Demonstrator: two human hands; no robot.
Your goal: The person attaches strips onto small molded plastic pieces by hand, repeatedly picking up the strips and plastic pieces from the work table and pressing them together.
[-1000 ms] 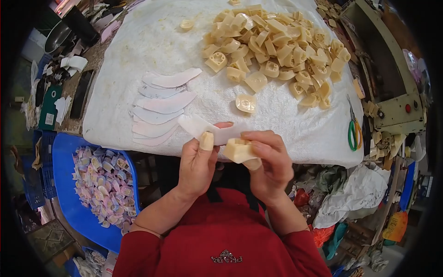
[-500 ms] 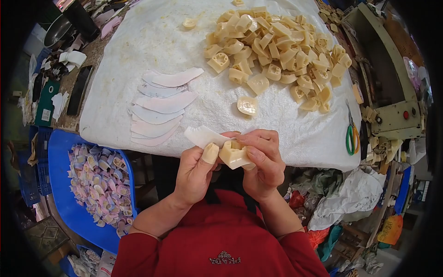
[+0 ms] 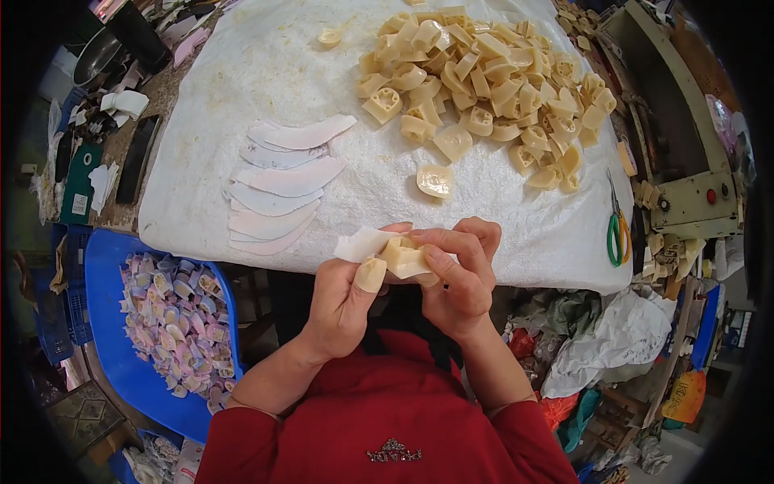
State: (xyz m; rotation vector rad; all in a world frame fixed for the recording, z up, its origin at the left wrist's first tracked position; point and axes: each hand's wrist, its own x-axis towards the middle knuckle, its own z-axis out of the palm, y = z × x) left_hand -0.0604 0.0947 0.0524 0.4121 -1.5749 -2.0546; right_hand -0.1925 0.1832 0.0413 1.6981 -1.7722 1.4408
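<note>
Above the table's near edge, both hands hold a beige plastic shoe heel (image 3: 405,260), its hollow side partly showing. My left hand (image 3: 343,302) is closed, its thumb in a beige finger cot (image 3: 371,275) beside the heel. A pale curved covering strip (image 3: 360,244) sticks out from the left hand and runs behind the heel. My right hand (image 3: 459,282) grips the heel from the right, thumb in front and fingers over the top. Further up the cloth lies a shiny single heel (image 3: 435,182). To the left, several pale pink and bluish strips (image 3: 278,177) lie overlapped.
A big pile of beige heels (image 3: 492,89) covers the back right of the white cloth (image 3: 218,89). Scissors (image 3: 617,230) lie at its right edge. A blue tub (image 3: 109,323) at lower left holds many covered pieces. A metal machine (image 3: 693,202) stands right; crumpled paper (image 3: 605,339) lies below.
Both hands have turned the heel slightly and raised it a little. The pale strip has shifted right and now lies closer against the heel.
</note>
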